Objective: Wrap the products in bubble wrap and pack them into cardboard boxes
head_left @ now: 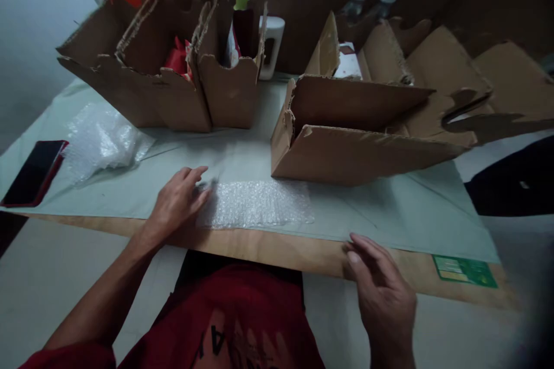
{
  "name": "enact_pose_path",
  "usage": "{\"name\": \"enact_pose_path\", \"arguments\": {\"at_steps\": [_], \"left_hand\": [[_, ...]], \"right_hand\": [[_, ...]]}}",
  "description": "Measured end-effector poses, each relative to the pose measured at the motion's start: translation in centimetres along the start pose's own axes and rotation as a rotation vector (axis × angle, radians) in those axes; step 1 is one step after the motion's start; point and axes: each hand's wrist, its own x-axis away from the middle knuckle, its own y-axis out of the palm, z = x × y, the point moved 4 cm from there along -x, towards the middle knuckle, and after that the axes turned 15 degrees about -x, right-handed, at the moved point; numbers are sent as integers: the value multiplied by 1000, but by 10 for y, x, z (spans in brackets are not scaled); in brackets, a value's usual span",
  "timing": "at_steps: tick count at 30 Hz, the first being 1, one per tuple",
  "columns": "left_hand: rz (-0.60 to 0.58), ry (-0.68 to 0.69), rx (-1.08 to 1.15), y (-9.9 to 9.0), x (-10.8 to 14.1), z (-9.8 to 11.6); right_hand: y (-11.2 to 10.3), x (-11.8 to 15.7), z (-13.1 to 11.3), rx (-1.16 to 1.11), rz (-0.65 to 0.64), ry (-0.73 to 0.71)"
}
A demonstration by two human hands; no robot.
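Observation:
A flat rectangular piece of bubble wrap (259, 204) lies on the pale green cloth near the front edge of the table. My left hand (178, 199) is at its left end, fingers apart and holding nothing; whether the fingertips touch the wrap is unclear. To the right of the wrap, over the wooden front edge, my right hand (381, 288) is held apart from it, thumb and fingers separated with nothing between them.
Behind stand cardboard holders (173, 98) with a red packet and a capped bottle, and a long cardboard box (367, 155) at right. Crumpled bubble wrap (104, 141) and a phone (34, 173) lie left. A green card (465, 271) is at front right.

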Motion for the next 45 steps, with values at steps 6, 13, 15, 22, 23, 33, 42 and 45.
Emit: {"name": "enact_pose_path", "arguments": {"at_steps": [6,13,15,22,23,33,42,45], "left_hand": [[104,265,48,-8,20,43],[-119,276,-52,31,12,41],[-134,276,-16,34,10,35],[-119,235,94,20,7,25],[-66,179,85,16,7,20],[-33,-5,68,19,14,-7],[-38,61,78,-20,-46,-4],[-56,170,-73,-7,-88,25]], "right_hand": [[115,-20,-59,195,-583,-490],[148,-36,-30,387,-842,-579],[96,-47,-6,454,-639,-498],[42,-78,-2,636,-241,-360],[57,-81,-6,646,-257,-358],[100,-77,-9,160,-273,-101],[98,38,-14,-390,-445,351],[110,52,-16,-322,-556,375]]}}
